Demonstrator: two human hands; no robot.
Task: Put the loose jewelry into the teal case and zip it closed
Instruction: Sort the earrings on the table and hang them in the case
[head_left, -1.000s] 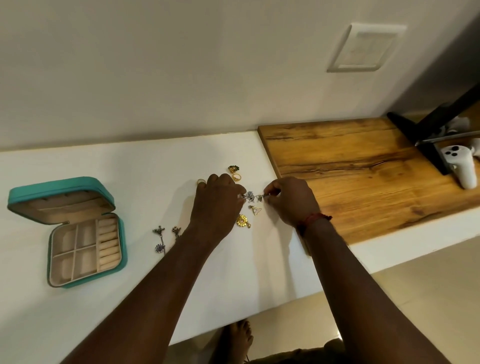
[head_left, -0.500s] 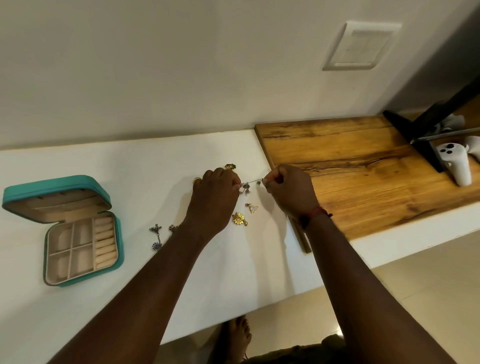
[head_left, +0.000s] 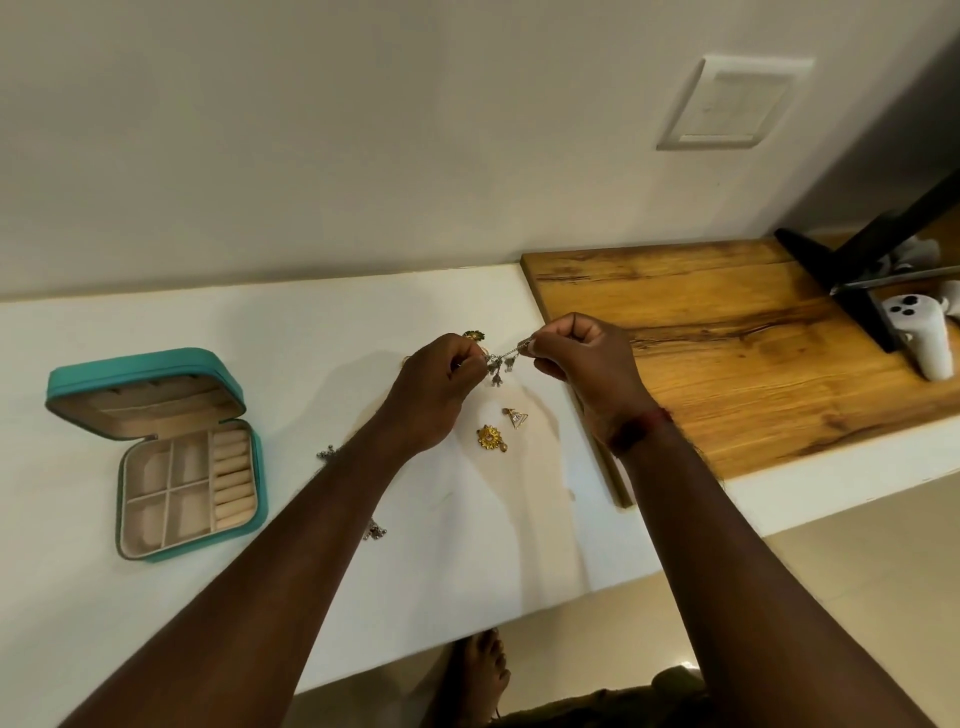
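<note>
A: A person's left hand (head_left: 439, 395) and right hand (head_left: 582, 364), fingertips pinched shut, hold a silver charm chain (head_left: 501, 364) stretched between them above the white counter (head_left: 156, 613).

B: Step underway, apparently: gathering. The teal case (head_left: 156, 447) lies open and seemingly empty, well to the left.

A: Next: carry the chain leftward into a compartment. A gold pendant (head_left: 491, 437) and triangular piece (head_left: 516, 417) wait below.

Open white counter (head_left: 270, 332) between teal case (head_left: 249, 499) and hands: clear lane. Case lid (head_left: 140, 382) up, compartments reachable from above. Gold pendant (head_left: 490, 437), triangle charm (head_left: 516, 417) under hands. Wooden board (head_left: 753, 353) edge blocks right.
</note>
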